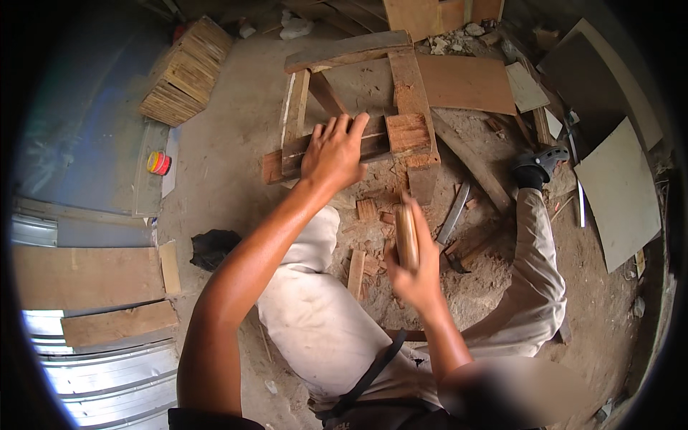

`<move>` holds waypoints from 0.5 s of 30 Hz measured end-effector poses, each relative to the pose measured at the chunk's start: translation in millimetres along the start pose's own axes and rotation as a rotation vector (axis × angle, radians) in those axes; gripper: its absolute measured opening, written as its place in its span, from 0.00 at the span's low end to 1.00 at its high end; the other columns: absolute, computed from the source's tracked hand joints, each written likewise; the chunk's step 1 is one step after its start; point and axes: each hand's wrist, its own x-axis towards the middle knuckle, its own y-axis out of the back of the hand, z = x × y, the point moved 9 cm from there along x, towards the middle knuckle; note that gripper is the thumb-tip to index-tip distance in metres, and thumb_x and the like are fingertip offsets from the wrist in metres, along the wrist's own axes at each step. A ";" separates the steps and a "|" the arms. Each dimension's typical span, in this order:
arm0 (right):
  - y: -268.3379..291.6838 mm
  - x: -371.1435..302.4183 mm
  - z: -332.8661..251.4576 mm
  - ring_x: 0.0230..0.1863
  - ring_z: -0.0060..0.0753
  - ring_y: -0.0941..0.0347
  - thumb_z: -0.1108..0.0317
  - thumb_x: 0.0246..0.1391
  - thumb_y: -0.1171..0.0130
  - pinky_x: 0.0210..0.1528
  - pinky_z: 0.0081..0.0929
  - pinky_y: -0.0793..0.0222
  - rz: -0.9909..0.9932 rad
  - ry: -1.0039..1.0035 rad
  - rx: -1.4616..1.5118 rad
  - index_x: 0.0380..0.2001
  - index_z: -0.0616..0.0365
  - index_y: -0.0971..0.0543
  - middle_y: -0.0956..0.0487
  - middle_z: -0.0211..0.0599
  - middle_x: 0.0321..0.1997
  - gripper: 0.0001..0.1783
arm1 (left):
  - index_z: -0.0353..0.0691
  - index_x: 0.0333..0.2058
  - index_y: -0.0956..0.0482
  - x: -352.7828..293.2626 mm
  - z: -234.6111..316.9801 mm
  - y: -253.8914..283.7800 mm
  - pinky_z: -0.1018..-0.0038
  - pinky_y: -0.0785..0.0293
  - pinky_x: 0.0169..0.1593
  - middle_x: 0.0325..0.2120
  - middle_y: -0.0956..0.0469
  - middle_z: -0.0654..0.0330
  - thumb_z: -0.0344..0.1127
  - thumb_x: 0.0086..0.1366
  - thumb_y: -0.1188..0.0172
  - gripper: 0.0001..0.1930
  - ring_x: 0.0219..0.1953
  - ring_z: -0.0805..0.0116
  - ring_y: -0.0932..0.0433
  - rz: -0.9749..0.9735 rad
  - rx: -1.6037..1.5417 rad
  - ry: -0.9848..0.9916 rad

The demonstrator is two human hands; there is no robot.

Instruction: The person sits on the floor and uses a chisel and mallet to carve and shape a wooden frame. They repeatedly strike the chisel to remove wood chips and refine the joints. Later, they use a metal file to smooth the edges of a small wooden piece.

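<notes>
My left hand (333,154) grips a dark wooden beam (373,140) from above, its fingers bent over the far edge. The beam lies across a low wooden frame (412,86). Its right end shows a fresh reddish cut face (408,133), and its left end is pale red too. My right hand (419,269) is closed round the light wooden handle (406,233) of a tool, held upright just nearer than the frame's right leg (421,179). The tool's working end is blurred, so I cannot tell its kind.
Wood chips (367,209) and offcuts lie on the dirt floor. A long metal blade (455,213) rests right of my right hand. Stacked wood (188,72) and a red-yellow tub (159,163) are at left. Boards (620,193) lie at right, near my shoe (541,163).
</notes>
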 end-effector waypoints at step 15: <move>1.0 -32.1 -24.6 0.31 0.23 0.23 0.81 0.40 0.45 0.41 0.22 0.25 -0.015 -0.107 -0.107 0.73 0.56 0.40 0.23 0.32 0.32 0.51 | 0.40 0.65 0.38 5.1 -1.4 -5.1 0.47 0.37 0.67 0.55 0.28 0.45 0.31 0.49 0.24 0.45 0.62 0.46 0.30 -0.102 -0.066 0.005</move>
